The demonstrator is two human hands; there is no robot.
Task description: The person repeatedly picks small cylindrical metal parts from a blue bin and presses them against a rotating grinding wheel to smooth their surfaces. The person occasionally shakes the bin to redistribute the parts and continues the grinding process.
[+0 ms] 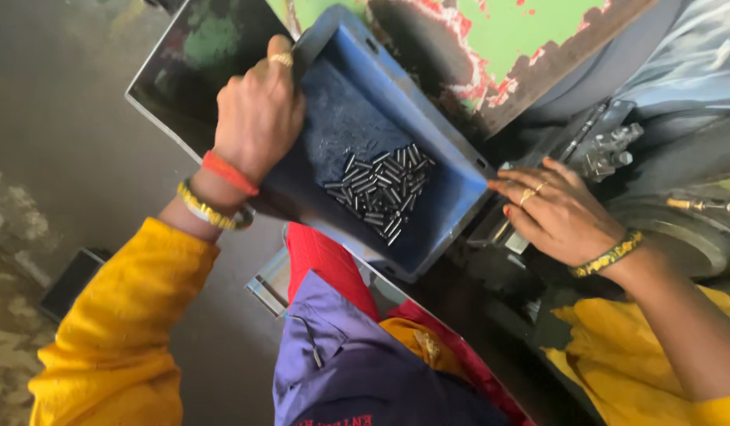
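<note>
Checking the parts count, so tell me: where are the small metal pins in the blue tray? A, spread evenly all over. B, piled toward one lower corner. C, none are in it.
B: the small metal pins lie clustered toward the lower corner of the blue tray, which the left hand holds tilted.

Head camera, close, straight down

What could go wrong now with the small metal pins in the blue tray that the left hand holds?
1. The blue tray is tilted and only the left hand holds it, by one wall; if that grip slips, the metal pins may spill.
2. The pins lie loose near the lower end, so more tilt could slide them over the rim.
3. The right hand rests close to the machine parts; fingers might get caught there.
</note>
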